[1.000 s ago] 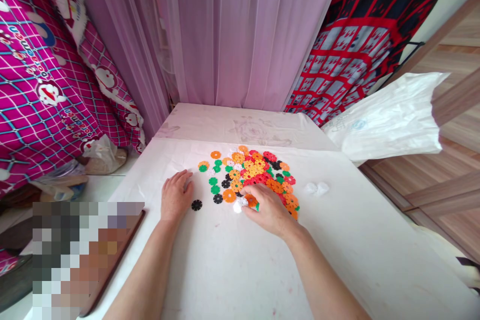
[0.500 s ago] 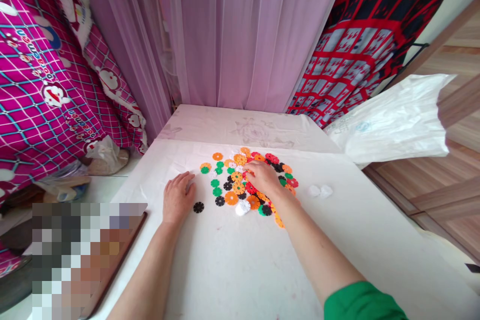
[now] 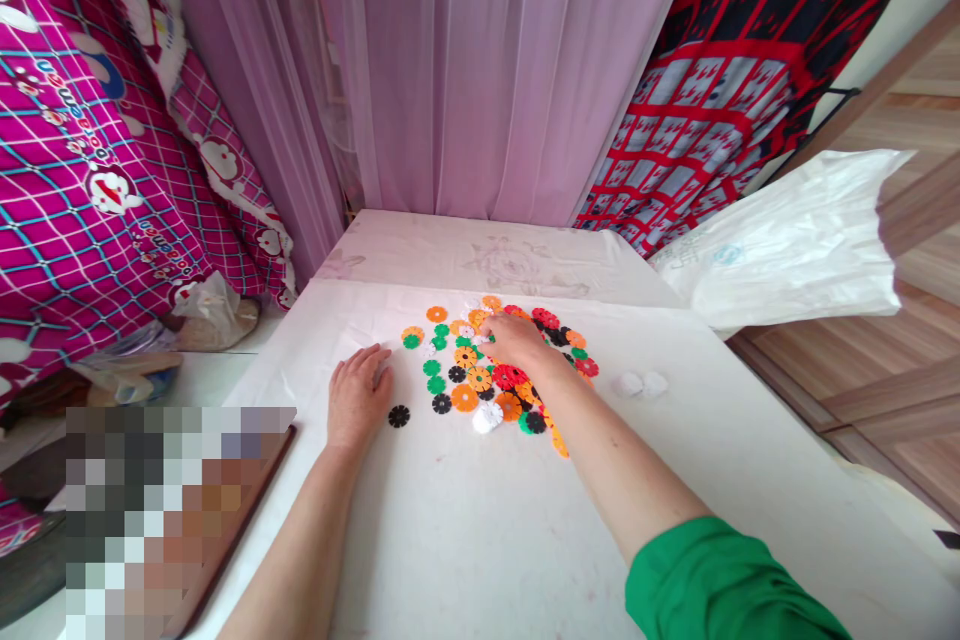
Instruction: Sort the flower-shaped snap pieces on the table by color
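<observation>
Green sleeve [image 3: 727,580] has advanced; right hand [image 3: 516,338] over slotted discs [image 3: 507,376], grip unclear; left hand [image 3: 358,400] slack; tablecloth [image 3: 465,540] beneath fingers, curtain [image 3: 465,70] beyond

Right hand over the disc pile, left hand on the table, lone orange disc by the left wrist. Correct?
Not quite: the head view shows that the lone disc is black, not orange. Right hand over the disc pile, left hand on the table: both correct.

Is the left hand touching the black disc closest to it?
Apart: the head view shows white table between the left hand and the black disc.
</observation>
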### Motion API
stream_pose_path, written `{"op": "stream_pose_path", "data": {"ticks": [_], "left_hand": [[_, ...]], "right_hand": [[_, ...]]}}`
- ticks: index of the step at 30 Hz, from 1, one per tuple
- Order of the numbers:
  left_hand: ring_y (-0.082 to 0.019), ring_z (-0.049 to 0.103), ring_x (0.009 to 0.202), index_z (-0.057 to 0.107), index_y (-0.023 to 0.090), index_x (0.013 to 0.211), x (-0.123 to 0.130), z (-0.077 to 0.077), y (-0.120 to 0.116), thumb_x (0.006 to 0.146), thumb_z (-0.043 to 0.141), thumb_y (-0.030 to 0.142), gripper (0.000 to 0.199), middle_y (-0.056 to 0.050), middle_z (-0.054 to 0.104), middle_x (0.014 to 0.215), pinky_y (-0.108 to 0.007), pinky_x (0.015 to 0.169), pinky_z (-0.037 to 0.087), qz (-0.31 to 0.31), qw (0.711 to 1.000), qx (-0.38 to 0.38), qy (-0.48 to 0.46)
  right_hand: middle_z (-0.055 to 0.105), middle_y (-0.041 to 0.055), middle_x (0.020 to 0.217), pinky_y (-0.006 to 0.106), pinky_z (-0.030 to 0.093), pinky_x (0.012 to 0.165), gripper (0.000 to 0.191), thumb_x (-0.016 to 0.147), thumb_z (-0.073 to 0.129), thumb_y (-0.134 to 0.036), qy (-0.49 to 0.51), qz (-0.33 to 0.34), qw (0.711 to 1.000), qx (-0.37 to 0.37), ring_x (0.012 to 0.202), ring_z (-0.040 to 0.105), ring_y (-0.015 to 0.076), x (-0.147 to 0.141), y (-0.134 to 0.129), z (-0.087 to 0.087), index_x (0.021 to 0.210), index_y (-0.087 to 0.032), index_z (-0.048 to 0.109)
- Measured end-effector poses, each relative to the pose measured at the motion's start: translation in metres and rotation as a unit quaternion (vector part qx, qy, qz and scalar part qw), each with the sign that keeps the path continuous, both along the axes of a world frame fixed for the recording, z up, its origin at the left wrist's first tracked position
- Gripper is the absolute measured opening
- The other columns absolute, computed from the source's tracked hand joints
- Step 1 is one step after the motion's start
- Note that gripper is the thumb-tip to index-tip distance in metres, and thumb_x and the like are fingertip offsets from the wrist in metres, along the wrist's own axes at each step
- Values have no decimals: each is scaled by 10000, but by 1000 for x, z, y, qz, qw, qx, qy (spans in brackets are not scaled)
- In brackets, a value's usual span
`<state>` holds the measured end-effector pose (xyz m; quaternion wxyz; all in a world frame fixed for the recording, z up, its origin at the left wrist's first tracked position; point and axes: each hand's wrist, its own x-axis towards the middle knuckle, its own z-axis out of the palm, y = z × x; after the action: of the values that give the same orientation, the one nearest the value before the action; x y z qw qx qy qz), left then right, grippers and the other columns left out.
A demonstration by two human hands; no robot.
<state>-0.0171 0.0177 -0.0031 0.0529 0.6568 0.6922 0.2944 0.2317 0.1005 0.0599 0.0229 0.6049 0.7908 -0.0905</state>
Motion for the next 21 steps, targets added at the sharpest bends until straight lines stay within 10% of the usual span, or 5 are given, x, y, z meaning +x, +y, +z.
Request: {"op": "stream_pose_path", "data": {"ticks": [21], "left_hand": [[-275, 563, 1234, 661, 208, 1142, -1, 0, 0, 882, 432, 284, 355, -93, 637, 1310, -512, 1095, 365, -4, 1000, -2, 0]], "right_hand": [[745, 13, 996, 242, 463, 705, 243, 695, 705, -171, 58, -52, 995, -57, 895, 677, 190, -8, 10, -1, 924, -253, 719]]}}
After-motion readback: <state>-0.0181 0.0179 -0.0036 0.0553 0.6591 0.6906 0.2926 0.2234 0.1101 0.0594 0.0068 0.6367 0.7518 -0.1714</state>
